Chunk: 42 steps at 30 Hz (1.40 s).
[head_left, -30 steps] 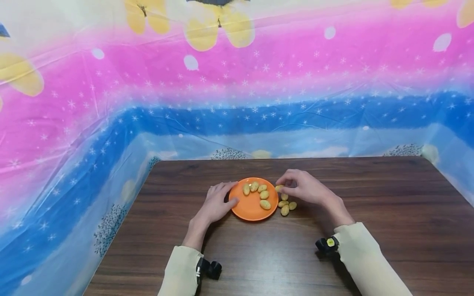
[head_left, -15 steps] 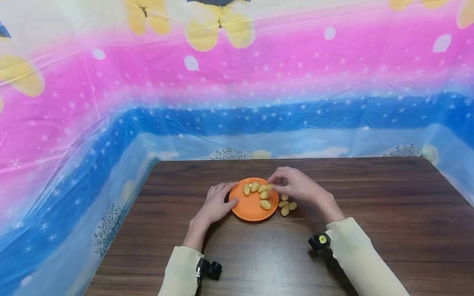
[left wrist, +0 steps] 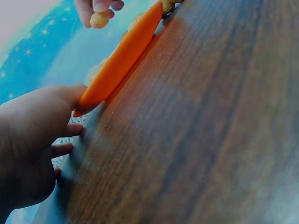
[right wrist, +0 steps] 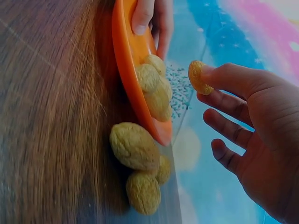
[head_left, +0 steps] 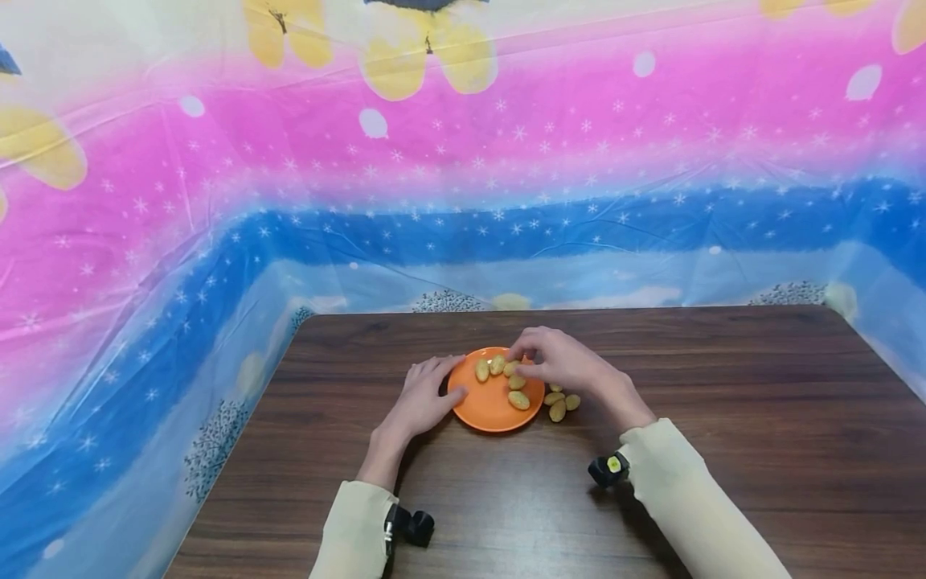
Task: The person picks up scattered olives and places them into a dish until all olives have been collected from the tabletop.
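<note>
Beside an orange plate on the table, my left hand holds its left rim, thumb over the edge and fingers along the outside. My right hand is above the plate's right back part. Between its thumb and index finger it pinches a small yellow-brown oval with wrinkled skin, like a nut or tiny potato; in the head view the fingers hide it. Several similar ovals lie on the plate in a curved row. More loose ovals sit on the table against the plate's right side.
The table is dark wood grain. Behind it and at both sides hangs a pink and blue printed cloth. A black wrist camera is on the left sleeve, and another black camera on the right.
My right hand has moved left from beside the plate to above it, carrying the pinched oval from the table side. The left hand and the plate have stayed in place.
</note>
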Tool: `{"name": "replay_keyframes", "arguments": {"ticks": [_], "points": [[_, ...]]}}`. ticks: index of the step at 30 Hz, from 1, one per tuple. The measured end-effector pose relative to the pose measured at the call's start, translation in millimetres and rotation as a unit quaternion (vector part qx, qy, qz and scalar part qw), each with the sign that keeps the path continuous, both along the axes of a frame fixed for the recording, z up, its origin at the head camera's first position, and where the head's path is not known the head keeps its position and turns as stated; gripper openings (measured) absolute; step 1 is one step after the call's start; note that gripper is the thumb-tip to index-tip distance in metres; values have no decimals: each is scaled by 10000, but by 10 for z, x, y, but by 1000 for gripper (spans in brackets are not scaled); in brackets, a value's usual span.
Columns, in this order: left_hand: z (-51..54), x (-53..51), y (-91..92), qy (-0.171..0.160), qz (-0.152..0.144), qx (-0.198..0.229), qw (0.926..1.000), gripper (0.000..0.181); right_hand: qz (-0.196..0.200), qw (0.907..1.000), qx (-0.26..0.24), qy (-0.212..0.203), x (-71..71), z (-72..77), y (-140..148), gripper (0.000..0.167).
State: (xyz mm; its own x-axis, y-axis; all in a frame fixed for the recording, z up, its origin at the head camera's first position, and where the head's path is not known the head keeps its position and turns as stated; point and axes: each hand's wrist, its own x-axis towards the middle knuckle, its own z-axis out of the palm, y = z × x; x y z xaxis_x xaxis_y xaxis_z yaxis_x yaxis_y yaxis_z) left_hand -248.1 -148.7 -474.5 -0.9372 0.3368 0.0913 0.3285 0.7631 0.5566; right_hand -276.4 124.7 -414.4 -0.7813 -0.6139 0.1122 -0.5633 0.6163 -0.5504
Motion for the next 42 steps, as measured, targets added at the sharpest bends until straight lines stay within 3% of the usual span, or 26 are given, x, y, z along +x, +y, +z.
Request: {"name": "replay_keyframes", "arguments": {"ticks": [20,30,42], "points": [[1,-7,-9,-3,-46,-3,10000,57,286,9993,230,70,-73,-64,-291,21],[-6,-8,-6,20,-41,-1,10000,56,174,9986,493,18,-80,-164,-383,20],[3,5,-6,-12,-11,7,10000,56,191,9963,769,319,-88,-244,-469,17]]}}
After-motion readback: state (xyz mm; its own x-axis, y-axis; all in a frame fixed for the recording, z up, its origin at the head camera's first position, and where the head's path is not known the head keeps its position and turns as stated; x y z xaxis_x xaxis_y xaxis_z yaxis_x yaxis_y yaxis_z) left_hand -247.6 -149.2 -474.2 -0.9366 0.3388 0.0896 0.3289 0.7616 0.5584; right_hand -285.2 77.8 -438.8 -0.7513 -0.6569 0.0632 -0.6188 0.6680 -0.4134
